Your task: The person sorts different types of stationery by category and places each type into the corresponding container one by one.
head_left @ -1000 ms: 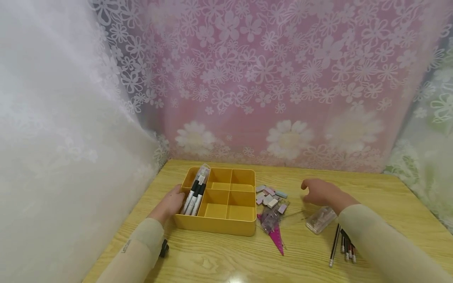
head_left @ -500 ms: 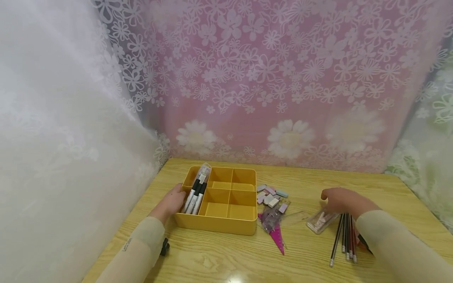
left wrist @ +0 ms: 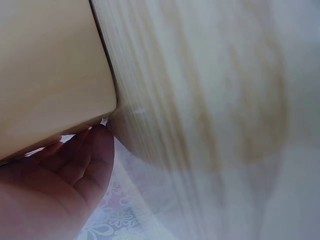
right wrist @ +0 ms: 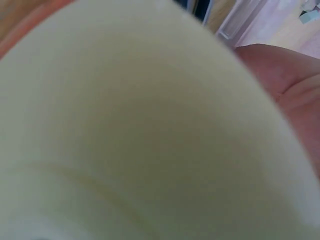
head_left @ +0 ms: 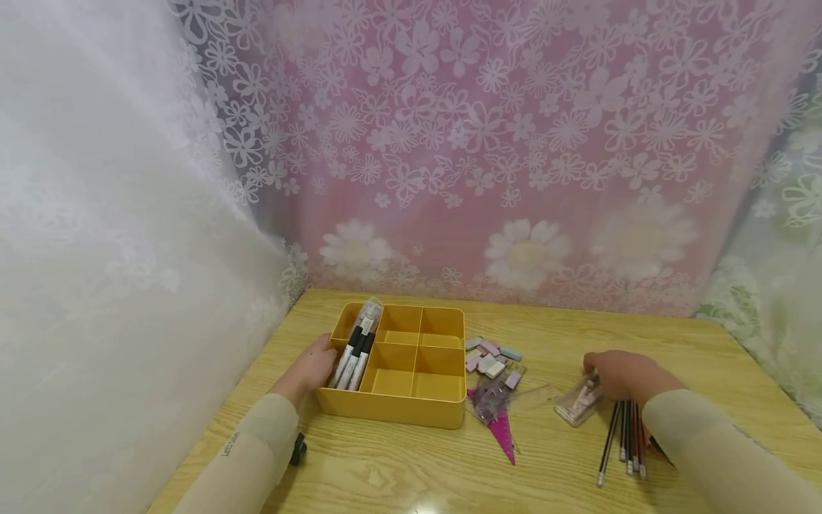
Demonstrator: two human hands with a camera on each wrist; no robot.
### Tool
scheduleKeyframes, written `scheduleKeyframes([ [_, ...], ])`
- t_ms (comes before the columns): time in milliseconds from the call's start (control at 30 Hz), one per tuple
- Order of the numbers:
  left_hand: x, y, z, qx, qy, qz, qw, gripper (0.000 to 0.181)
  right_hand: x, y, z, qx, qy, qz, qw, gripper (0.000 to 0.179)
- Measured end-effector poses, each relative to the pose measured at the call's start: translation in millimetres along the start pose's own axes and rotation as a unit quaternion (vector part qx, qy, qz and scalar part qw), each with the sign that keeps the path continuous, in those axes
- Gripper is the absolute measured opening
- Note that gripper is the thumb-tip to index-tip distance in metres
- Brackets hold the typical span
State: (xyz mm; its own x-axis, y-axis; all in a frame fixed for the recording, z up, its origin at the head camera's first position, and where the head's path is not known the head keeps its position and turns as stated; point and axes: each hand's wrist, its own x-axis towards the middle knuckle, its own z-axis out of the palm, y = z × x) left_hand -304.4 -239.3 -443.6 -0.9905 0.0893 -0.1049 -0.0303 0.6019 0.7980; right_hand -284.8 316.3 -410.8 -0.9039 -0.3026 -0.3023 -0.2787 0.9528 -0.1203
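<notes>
A yellow divided box (head_left: 392,410) stands on the wooden table, with a clear pack of white markers with black caps (head_left: 357,355) leaning in its left compartments. At the box's left wall is my left hand (head_left: 315,365); in the left wrist view its extended fingers (left wrist: 100,155) touch the outer wall near a corner. My right hand (head_left: 626,375) reaches down over the far end of a clear plastic case (head_left: 568,410) with pale pink pieces inside. Its fingertips are mostly hidden, so I cannot tell whether they grip the case. Several dark pencils (head_left: 624,442) lie beside it, partly under the hand.
Right of the box lie several pastel erasers (head_left: 495,370), a greyish see-through packet (head_left: 491,397), a magenta set square (head_left: 502,432) and a clear ruler (head_left: 533,397). Something orange (head_left: 653,444) shows beside the right sleeve. A floral curtain (head_left: 449,178) hangs behind the table.
My right hand has moved right from the bare table, then lowered onto the far end of the clear case. The left hand and yellow box have stayed in place.
</notes>
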Motion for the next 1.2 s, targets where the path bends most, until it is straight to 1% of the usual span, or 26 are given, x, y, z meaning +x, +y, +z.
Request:
scheduleKeyframes([
  [100, -0.4, 0.2, -0.1, -0.001, 0.000, 0.001, 1.0000, 0.050, 2.6, 2, 3, 0.015, -0.007, 0.006, 0.9999, 0.035],
  [200, 0.0, -0.1, -0.1, -0.001, 0.000, 0.001, 1.0000, 0.050, 5.0, 5, 6, 0.031, -0.012, 0.005, 0.9995, 0.041],
  [267, 0.1, 0.2, -0.1, 0.002, 0.000, -0.001, 1.0000, 0.050, 5.8, 7, 8, 0.038, -0.013, 0.001, 0.9992, 0.042],
  [367, -0.7, 0.7, 0.2, 0.001, -0.002, -0.007, 1.0000, 0.050, 5.2, 7, 9, 0.035, -0.011, -0.007, 0.9993, 0.040],
  [533, -0.4, 0.9, 0.5, 0.000, 0.000, -0.008, 1.0000, 0.050, 2.7, 8, -1, 0.040, -0.010, -0.017, 0.9990, 0.035],
  [667, -0.5, 1.3, 0.2, 0.001, 0.000, -0.010, 0.9999, 0.050, 3.6, 12, -13, 0.067, -0.011, -0.019, 0.9975, 0.040],
  [800, -0.9, 2.7, 0.2, -0.002, -0.002, -0.012, 0.9999, 0.051, 4.2, 17, -26, 0.107, -0.010, -0.033, 0.9937, 0.046],
  [867, -0.8, 2.5, 0.4, 0.000, -0.002, -0.010, 0.9999, 0.051, 3.1, 19, -31, 0.126, -0.011, -0.048, 0.9908, 0.047],
  [967, -0.3, 1.4, 0.9, 0.006, -0.002, -0.007, 1.0000, 0.051, 0.3, 19, -39, 0.149, -0.015, -0.058, 0.9871, 0.049],
  [1067, -0.5, 0.6, 0.8, 0.006, 0.000, -0.011, 0.9999, 0.051, -2.6, 17, -45, 0.175, -0.016, -0.066, 0.9824, 0.046],
  [1200, -0.7, 0.7, 0.3, 0.003, 0.000, -0.010, 0.9999, 0.051, -4.8, 13, -51, 0.212, -0.014, -0.073, 0.9745, 0.036],
])
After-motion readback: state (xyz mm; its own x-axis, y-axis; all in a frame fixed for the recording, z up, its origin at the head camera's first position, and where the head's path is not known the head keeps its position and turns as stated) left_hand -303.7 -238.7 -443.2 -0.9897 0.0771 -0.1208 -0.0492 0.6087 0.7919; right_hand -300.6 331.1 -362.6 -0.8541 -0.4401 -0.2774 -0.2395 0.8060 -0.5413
